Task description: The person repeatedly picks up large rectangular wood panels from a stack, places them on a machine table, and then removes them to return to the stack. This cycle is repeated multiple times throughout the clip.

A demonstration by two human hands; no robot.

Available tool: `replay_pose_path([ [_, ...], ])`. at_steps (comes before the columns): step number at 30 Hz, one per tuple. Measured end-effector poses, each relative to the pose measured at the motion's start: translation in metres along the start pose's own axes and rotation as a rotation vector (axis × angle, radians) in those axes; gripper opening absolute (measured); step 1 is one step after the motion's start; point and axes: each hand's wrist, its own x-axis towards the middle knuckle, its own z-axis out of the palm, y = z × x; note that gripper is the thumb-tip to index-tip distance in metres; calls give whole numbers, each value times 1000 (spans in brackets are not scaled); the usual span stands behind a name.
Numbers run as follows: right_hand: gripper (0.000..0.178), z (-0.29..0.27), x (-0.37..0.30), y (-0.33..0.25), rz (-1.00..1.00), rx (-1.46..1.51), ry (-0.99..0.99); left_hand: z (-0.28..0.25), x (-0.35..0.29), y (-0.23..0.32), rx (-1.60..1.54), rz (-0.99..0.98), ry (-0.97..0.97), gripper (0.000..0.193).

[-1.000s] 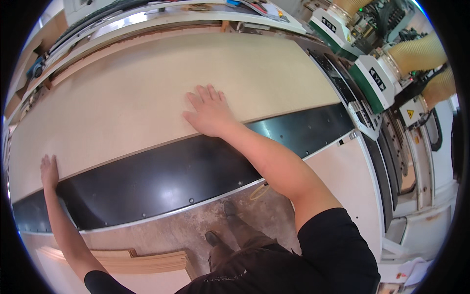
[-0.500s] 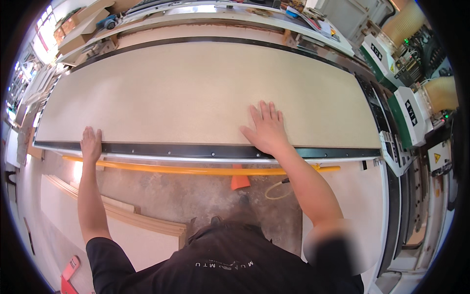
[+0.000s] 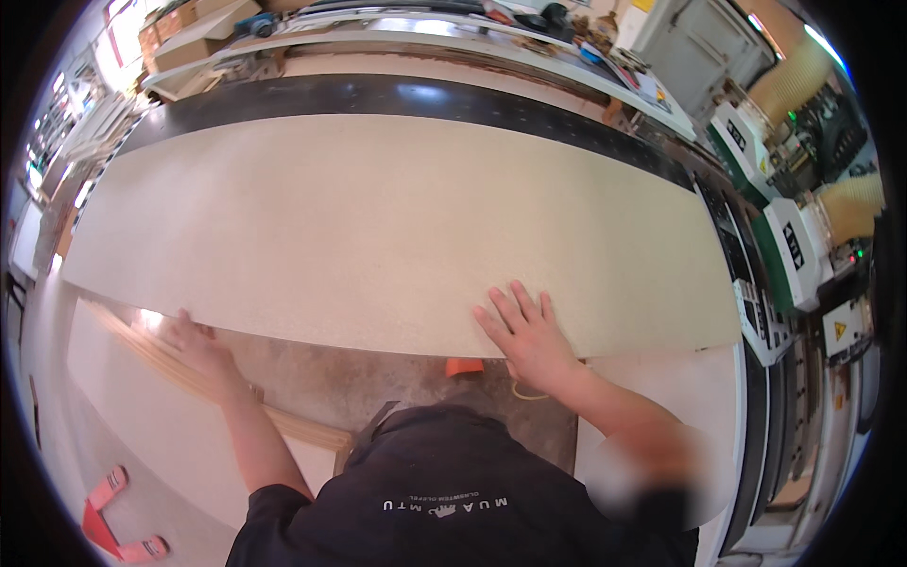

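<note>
Looking down at a big pale rectangular board (image 3: 397,227), lying across a black table (image 3: 312,93) and covering most of it, leaving only a dark strip showing along the far side. Hiding that table's near rim under the board, and so seeing concrete floor (image 3: 378,383) right past the near edge. Spotting a long white table (image 3: 406,41) behind, carrying loose clutter. Seeing a white-and-green machine (image 3: 792,269) at the right, standing just beyond the board's right end and carrying ridged tan hoses (image 3: 792,85). Viewing a stack of pale panels (image 3: 307,432) at lower left, passing under the left forearm and showing layered edges. Wearing a black shirt (image 3: 444,472), bending in close to the near edge. Spreading the fingers of the right hand (image 3: 529,340) over the board's top face, right of middle, touching it just inside the near edge; not making out the thumb clearly. Placing the left hand (image 3: 201,346) at the near edge toward the left end, reaching the rim with fingertips; blurring there, so not telling pinching from plain touching. Noting a red U-shaped piece (image 3: 98,531) at far lower left, well apart from both hands. Catching a small orange piece (image 3: 463,366) peeking out just past the near edge.
</note>
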Motion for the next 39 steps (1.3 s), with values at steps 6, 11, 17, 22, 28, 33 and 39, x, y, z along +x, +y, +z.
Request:
replay_pose_path([
  [6,87,-13,-15,-16,-55,32,-56,13,-49,-1,-469,-268,99,66],
  [11,61,-44,-25,-20,-188,-94,29,17,-64,19,-685,-155,71,52],
  [17,81,-147,-43,-1,-260,140,-23,58,-74,93,-295,738,199,53],
  [22,85,-219,-63,7,-219,225,-181,57,-43,152,417,1500,56,53],
  [28,66,-280,-87,42,-115,344,-236,102,-59,213,313,1683,-29,38],
  [33,45,-336,-90,85,13,256,-208,166,-70,258,292,1743,-37,31],
  [39,42,-374,-63,69,195,32,-67,204,-59,294,416,1707,-25,37],
])
